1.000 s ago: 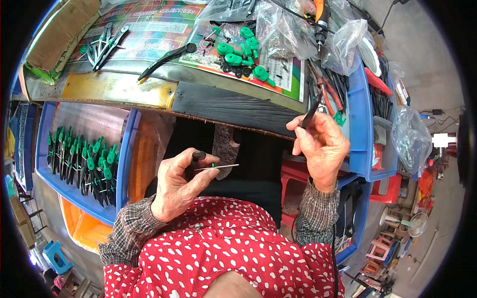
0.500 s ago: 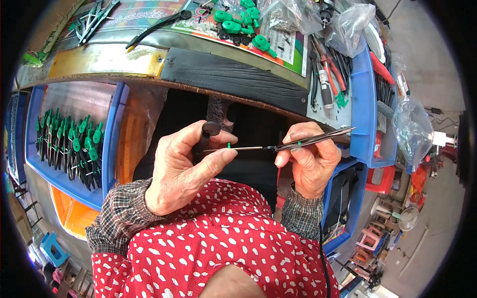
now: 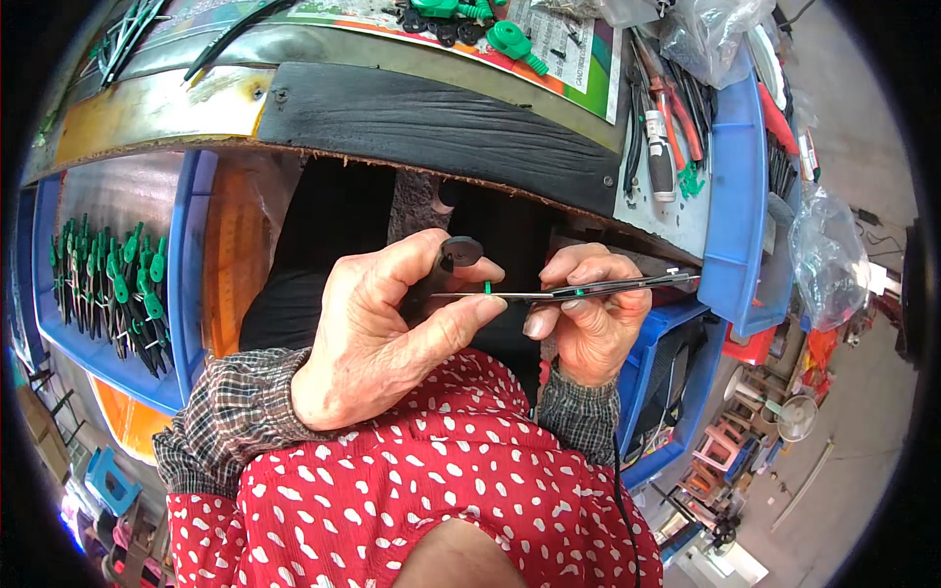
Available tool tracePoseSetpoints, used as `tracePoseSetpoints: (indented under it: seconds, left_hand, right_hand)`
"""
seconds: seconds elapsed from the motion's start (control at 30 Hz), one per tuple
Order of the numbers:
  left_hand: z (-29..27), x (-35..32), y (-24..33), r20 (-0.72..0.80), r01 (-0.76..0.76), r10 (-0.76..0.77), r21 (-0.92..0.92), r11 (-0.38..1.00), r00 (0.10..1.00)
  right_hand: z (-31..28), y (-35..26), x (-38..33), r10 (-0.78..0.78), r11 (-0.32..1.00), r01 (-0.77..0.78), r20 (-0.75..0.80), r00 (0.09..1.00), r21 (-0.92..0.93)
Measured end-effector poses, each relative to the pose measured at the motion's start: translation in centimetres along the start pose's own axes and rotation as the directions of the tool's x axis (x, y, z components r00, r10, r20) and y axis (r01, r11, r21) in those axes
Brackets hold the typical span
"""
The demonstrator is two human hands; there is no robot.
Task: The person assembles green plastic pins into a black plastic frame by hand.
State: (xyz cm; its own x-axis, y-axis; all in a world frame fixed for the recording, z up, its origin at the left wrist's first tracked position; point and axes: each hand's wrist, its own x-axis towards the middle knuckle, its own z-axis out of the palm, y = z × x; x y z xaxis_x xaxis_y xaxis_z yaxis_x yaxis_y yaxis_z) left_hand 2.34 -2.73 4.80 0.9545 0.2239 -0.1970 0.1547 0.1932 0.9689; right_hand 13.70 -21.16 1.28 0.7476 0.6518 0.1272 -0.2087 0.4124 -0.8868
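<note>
My left hand (image 3: 397, 318) is closed round a black part with a round flat end (image 3: 461, 252), most of it hidden in the palm. Its thumb and index fingertips are close to a small green piece (image 3: 487, 287) by a thin metal rod (image 3: 520, 295). That rod runs across to a slim black piece with long legs (image 3: 622, 285), which looks like a drawing compass. My right hand (image 3: 593, 314) pinches this piece between thumb and fingers, with a bit of green showing. Its pale metal end points right, beyond the fingers.
A blue tray (image 3: 186, 255) at left holds several green-headed black compasses (image 3: 123, 284). Across the front runs the workbench edge (image 3: 421, 122), with green parts (image 3: 512, 41), red-handled pliers (image 3: 674, 108) and a screwdriver (image 3: 661, 162) on top. Blue bins (image 3: 735, 196) stand at right.
My hands have come closer together, narrowing the gap along the rod. The black piece in my right hand has turned slightly, showing its pale end. The whole view has shifted a little.
</note>
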Motion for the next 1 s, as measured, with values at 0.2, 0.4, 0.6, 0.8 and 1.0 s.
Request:
tracePoseSetpoints:
  seconds: [0.2,0.4,0.6,0.8,1.0]
  left_hand:
    - [0.4,0.6,-0.4,0.000,0.021,-0.021,-0.029,0.999,1.000]
    - [0.5,0.8,-0.5,-0.016,-0.093,0.095,0.105,0.990,0.995]
    - [0.4,0.6,-0.3,-0.002,-0.177,0.183,0.241,0.954,0.983]
    - [0.3,0.0,-0.6,-0.009,-0.191,0.202,0.287,0.939,0.979]
    - [0.0,-0.5,-0.4,0.024,-0.252,0.256,0.292,0.923,0.966]
  right_hand:
    - [-0.3,0.9,0.1,-0.024,1.000,0.024,-0.005,1.000,0.009]
    - [-0.4,1.2,0.1,-0.046,0.995,0.049,0.033,0.998,-0.082]
    - [0.1,1.0,0.0,-0.061,0.986,0.067,0.046,0.997,-0.153]
    - [0.7,0.7,-0.2,-0.047,0.982,0.056,0.054,0.997,-0.178]
    - [1.1,0.7,0.0,-0.177,0.879,0.207,0.109,0.978,-0.429]
